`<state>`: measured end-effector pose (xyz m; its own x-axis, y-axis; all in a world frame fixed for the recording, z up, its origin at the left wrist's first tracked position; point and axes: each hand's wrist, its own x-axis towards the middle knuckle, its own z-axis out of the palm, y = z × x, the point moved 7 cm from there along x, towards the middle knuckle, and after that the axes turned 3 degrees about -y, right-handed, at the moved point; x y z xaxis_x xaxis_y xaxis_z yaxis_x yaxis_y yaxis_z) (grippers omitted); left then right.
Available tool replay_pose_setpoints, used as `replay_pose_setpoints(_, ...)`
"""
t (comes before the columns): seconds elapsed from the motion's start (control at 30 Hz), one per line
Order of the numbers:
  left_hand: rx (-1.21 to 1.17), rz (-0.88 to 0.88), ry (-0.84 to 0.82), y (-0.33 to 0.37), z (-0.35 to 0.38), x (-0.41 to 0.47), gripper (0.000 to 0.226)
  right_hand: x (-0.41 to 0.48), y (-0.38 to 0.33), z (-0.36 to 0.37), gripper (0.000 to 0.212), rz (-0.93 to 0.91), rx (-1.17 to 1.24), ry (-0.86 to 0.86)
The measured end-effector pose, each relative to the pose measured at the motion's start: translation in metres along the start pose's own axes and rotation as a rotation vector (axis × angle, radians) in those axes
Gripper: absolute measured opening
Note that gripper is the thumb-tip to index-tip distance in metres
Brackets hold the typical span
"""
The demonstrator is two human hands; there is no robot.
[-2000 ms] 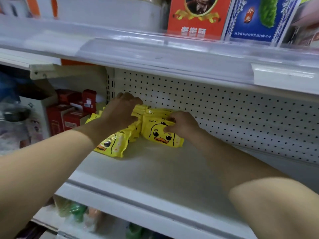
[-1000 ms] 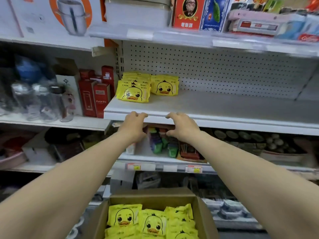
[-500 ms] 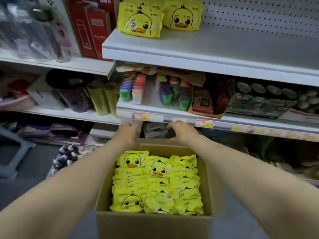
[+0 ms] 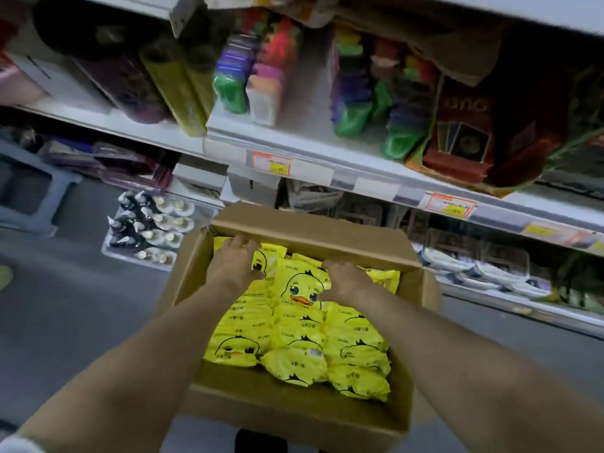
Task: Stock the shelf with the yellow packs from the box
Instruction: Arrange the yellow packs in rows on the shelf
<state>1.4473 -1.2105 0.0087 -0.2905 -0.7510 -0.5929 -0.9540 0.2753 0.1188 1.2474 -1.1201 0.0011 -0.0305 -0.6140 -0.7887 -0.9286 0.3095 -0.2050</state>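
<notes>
- Grey stool (image 4: 29, 197) stands on the floor at far left.
- Tray of small bottles (image 4: 150, 230) sits on the floor just left of the box (image 4: 294, 416).
- Left hand (image 4: 233, 266) is inside the box on the far-left stack. Its fingers are together and fairly straight, tips near the far wall. Can't tell if they grip.
- Yellow packs (image 4: 294, 341) fill the open box in 3 rows, well below the lower shelf (image 4: 359, 184).
- Right hand (image 4: 343, 279) has its fingers bent over the top corner of the upright duck-face pack, thumb on the pack's right edge, pinching it.
- Red card box (image 4: 464, 125) stands on the lower shelf, at right.
</notes>
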Motion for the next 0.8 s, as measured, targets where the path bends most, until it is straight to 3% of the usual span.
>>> replay_pose_setpoints(0.13,-0.005,-0.040,0.062,-0.009,0.016,0.020,0.071,0.023,0.005,0.018,0.085,0.027,0.015,-0.032)
replay_pose_setpoints(0.33,0.176,-0.060,0.137,-0.014,0.030,0.020,0.064,0.039,-0.002,0.026,0.077,0.017,0.008,0.034)
replay_pose_setpoints(0.43,0.326,-0.083,0.125,-0.017,0.032,0.018,0.059,0.039,-0.005,0.029,0.062,0.037,-0.049,0.062)
replay_pose_setpoints(0.57,0.439,-0.085,0.053,-0.019,0.023,0.012,0.035,0.029,-0.007,0.041,0.045,0.054,0.030,0.067)
replay_pose_setpoints(0.67,0.205,-0.123,-0.007,-0.028,0.020,-0.004,0.033,0.012,-0.004,0.051,0.044,0.077,0.257,0.046)
replay_pose_setpoints(0.8,-0.229,-0.052,-0.078,-0.036,0.009,-0.029,0.035,-0.024,-0.003,0.042,0.050,0.072,0.337,0.085)
